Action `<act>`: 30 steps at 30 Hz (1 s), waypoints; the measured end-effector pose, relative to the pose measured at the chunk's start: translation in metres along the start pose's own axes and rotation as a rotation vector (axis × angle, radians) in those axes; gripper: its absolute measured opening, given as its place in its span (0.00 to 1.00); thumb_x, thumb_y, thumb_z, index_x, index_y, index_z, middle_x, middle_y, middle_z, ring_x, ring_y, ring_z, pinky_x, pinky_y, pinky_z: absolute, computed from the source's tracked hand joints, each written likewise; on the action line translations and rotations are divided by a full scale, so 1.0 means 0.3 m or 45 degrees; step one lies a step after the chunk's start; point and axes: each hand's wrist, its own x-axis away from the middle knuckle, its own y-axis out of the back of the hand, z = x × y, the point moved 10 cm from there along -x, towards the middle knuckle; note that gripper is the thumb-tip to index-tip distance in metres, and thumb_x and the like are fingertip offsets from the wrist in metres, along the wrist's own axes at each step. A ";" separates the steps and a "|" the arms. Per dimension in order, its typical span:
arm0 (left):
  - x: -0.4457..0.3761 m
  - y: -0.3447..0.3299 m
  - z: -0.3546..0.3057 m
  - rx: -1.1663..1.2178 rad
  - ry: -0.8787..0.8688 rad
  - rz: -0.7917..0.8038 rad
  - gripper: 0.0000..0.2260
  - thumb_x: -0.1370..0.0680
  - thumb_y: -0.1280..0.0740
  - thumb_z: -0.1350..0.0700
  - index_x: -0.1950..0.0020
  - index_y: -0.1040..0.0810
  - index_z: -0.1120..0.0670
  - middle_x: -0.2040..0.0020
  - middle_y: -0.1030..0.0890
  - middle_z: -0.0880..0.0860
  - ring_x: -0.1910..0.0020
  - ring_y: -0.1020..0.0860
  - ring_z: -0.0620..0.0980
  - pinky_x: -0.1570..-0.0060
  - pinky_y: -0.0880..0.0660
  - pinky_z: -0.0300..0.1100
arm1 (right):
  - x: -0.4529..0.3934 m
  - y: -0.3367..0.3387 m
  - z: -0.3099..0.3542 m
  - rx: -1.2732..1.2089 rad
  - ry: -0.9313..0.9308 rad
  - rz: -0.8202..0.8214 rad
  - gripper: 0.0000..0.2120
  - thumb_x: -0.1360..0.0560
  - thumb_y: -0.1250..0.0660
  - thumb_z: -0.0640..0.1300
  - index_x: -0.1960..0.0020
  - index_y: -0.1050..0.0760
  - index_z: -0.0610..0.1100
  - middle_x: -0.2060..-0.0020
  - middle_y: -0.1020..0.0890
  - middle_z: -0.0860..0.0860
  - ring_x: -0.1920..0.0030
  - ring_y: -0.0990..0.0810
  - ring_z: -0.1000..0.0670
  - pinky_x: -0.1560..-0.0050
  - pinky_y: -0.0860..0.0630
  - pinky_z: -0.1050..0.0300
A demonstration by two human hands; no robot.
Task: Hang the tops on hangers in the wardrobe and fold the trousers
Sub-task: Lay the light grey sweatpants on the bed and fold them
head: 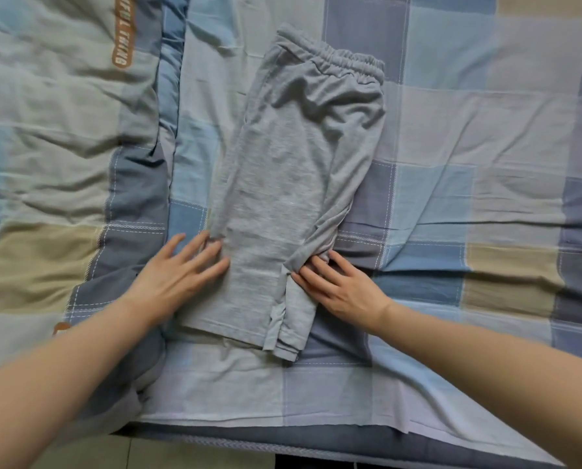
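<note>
Trousers [293, 184], grey and soft, lie folded lengthwise on the checked bedsheet [469, 130], one leg laid over the other. Their long axis runs away from the person, leaning a little to the right: the elastic waistband sits at the far end, the leg hems at the near end, close to the edge of the bed. The left hand [174, 272] rests flat with its fingers spread and straight, the tips touching the trousers' left edge just above the hems. The right hand [337, 282] is at the right edge, where a fold of cloth is bunched up; its fingers lie on that bunch, slightly bent, and whether they pinch it or only press it I cannot tell. To the left a rumpled quilt [53, 130] in blue, beige and grey blocks lies close beside the trousers, its edge just behind the left hand. Below the near edge of the bed a strip of floor [120, 455] shows.
</note>
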 end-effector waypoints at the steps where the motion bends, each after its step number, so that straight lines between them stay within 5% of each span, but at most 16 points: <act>1: -0.011 -0.021 0.018 -0.039 -0.047 0.030 0.23 0.30 0.39 0.64 0.34 0.27 0.55 0.37 0.21 0.61 0.38 0.23 0.64 0.44 0.25 0.61 | -0.008 -0.007 0.001 -0.007 -0.034 -0.022 0.21 0.21 0.44 0.38 0.29 0.30 0.41 0.38 0.22 0.47 0.38 0.23 0.43 0.37 0.28 0.41; 5: -0.074 -0.043 0.072 -0.110 -0.121 0.138 0.31 0.36 0.26 0.65 0.33 0.23 0.54 0.32 0.25 0.59 0.34 0.26 0.65 0.40 0.28 0.63 | -0.052 0.017 -0.035 -0.173 -0.250 -0.151 0.18 0.23 0.40 0.38 0.34 0.25 0.44 0.41 0.20 0.48 0.42 0.22 0.43 0.39 0.27 0.43; 10: -0.106 0.018 0.069 -0.022 -0.159 -0.098 0.20 0.24 0.45 0.62 0.40 0.18 0.56 0.37 0.20 0.57 0.38 0.23 0.64 0.40 0.26 0.60 | -0.036 0.037 -0.101 -0.552 -0.421 -0.175 0.16 0.24 0.39 0.42 0.39 0.21 0.48 0.43 0.20 0.47 0.43 0.23 0.44 0.41 0.27 0.51; 17: -0.052 0.084 -0.113 0.297 -0.179 -0.316 0.16 0.23 0.42 0.60 0.43 0.16 0.57 0.41 0.18 0.55 0.43 0.19 0.62 0.46 0.22 0.57 | 0.177 0.011 -0.164 -1.054 -0.532 0.164 0.15 0.25 0.37 0.38 0.39 0.23 0.43 0.40 0.25 0.46 0.38 0.26 0.46 0.38 0.29 0.56; 23: 0.005 0.033 -0.324 0.367 -0.168 -0.160 0.21 0.18 0.49 0.56 0.41 0.17 0.56 0.40 0.18 0.54 0.42 0.19 0.59 0.46 0.21 0.54 | 0.361 0.075 -0.116 -0.546 -0.321 0.235 0.13 0.32 0.26 0.40 0.48 0.22 0.44 0.44 0.22 0.45 0.44 0.22 0.42 0.55 0.21 0.50; 26: 0.000 -0.001 -0.356 0.277 -0.140 -0.049 0.22 0.28 0.44 0.60 0.40 0.17 0.56 0.39 0.18 0.55 0.41 0.19 0.58 0.44 0.21 0.54 | 0.359 0.115 -0.084 -0.317 -0.136 0.123 0.11 0.28 0.36 0.38 0.47 0.23 0.45 0.42 0.21 0.45 0.42 0.22 0.40 0.49 0.23 0.50; 30: -0.018 -0.029 -0.366 0.133 -0.129 -0.038 0.21 0.27 0.41 0.63 0.36 0.21 0.57 0.38 0.20 0.58 0.40 0.21 0.61 0.39 0.26 0.59 | 0.326 0.097 -0.057 -0.175 0.046 0.147 0.23 0.24 0.46 0.40 0.32 0.28 0.48 0.34 0.25 0.47 0.33 0.27 0.43 0.38 0.26 0.47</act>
